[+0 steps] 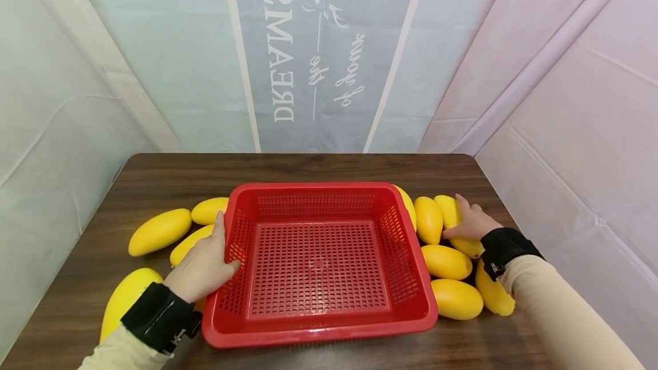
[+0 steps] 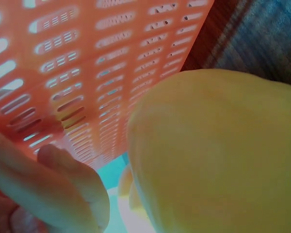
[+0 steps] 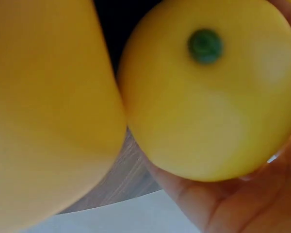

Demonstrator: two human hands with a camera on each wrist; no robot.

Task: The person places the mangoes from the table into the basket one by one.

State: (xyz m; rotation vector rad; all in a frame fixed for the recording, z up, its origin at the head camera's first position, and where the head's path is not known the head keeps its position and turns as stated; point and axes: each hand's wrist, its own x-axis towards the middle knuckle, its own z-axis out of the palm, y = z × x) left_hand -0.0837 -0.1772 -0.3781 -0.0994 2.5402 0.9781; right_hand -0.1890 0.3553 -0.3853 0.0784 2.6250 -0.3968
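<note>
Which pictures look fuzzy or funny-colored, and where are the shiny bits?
Head view: mostly sharp, with the red basket shining a little along its front rim; left wrist view: hazy, the basket looking orange, the big yellow fruit soft; right wrist view: pale shine on the green-tipped fruit, its green tip blurry.

Your right hand [image 3: 242, 204] grips a green-tipped yellow fruit [image 3: 199, 116] beside another yellow fruit [image 3: 48, 111]; brown wood [image 3: 128, 182] shows between, a pale surface [image 3: 126, 217] far beyond.

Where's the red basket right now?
In the head view, the red basket sits around the middle of the table, between yellow fruits on both sides, with the left hand holding its left side.
</note>
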